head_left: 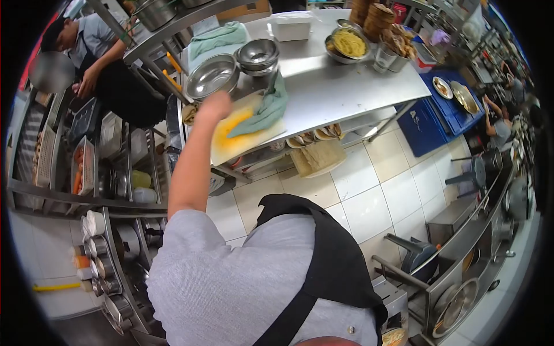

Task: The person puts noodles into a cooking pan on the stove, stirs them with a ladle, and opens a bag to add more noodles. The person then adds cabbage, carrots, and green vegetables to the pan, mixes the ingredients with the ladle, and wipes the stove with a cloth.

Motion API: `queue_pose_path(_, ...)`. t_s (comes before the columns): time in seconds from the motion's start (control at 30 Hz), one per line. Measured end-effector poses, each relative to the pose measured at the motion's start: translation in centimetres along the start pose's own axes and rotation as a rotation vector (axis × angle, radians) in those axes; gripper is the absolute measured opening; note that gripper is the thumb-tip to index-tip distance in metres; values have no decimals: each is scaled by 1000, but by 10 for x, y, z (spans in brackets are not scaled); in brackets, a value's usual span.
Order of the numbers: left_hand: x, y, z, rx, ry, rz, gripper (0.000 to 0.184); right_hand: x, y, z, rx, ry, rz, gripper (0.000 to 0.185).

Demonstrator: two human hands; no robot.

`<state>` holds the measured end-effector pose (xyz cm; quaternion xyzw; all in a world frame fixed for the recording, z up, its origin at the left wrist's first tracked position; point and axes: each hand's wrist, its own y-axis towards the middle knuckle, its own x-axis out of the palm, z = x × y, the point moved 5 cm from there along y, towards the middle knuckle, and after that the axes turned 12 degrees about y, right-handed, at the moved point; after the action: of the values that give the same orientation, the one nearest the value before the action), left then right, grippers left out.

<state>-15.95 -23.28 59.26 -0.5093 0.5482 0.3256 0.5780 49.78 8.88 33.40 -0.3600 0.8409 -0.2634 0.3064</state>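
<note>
My left hand [214,106] reaches over the near-left part of the steel table [346,89], at the lower edge of a wide metal bowl [212,76]. Its fingers are blurred and mostly hidden, so whether they touch the bowl cannot be made out. Just right of the hand lies a pale cutting board [262,135] with an orange-yellow stain. A crumpled green cloth [268,109] covers part of the board. Stacked metal bowls [258,55] stand behind the cloth. My right hand is out of view.
Another person [95,43] in a dark apron stands at the upper left beside racks [86,199]. A bowl of yellow food [349,44] is on the table's far side. Blue crates [424,124] stand right of the table. Stools [418,256] are at the lower right.
</note>
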Motion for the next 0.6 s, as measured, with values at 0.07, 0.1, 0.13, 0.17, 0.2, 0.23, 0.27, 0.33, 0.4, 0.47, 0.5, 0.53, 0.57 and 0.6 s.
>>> queue_pose_path(0.07, 30, 16, -78, -244, -8, -19, 40, 7, 10, -12, 19, -33, -22, 30)
queue_pose_path(0.1, 48, 26, -112, -283, -41, 7, 41, 12, 16, -18, 25, -45, -33, 30)
queue_pose_path(0.13, 70, 35, -141, -322, -71, 34, 42, 16, 21, -23, 34, -58, -42, 30)
queue_pose_path(0.17, 101, 48, -158, -327, -69, 29, 42, 22, 25, -28, 42, -71, -50, 30)
queue_pose_path(0.2, 128, 60, -175, -395, -173, 171, 42, 26, 29, -34, 44, -80, -61, 30)
queue_pose_path(0.23, 134, 57, -183, -463, -277, 311, 41, 31, 33, -37, 48, -94, -72, 30)
queue_pose_path(0.27, 140, 60, -191, -466, -275, 306, 41, 35, 37, -41, 51, -103, -81, 30)
queue_pose_path(0.33, 140, 53, -213, -696, -536, 541, 36, 42, 45, -50, 47, -122, -101, 31)
queue_pose_path(0.4, 112, 36, -223, -739, -540, 706, 28, 48, 52, -56, 42, -138, -123, 31)
queue_pose_path(0.47, 96, 34, -242, -526, -1233, 822, 22, 53, 57, -65, 28, -146, -143, 31)
queue_pose_path(0.5, 66, 24, -231, -370, -1282, 841, 20, 56, 59, -69, 17, -146, -153, 31)
queue_pose_path(0.53, 28, 5, -210, -208, -1325, 852, 18, 58, 62, -72, 0, -143, -163, 31)
queue_pose_path(0.57, -7, -3, -186, -78, -1527, 787, 19, 61, 64, -75, -19, -131, -167, 31)
queue_pose_path(0.6, -40, -11, -155, 63, -1732, 701, 21, 61, 65, -80, -43, -115, -168, 31)
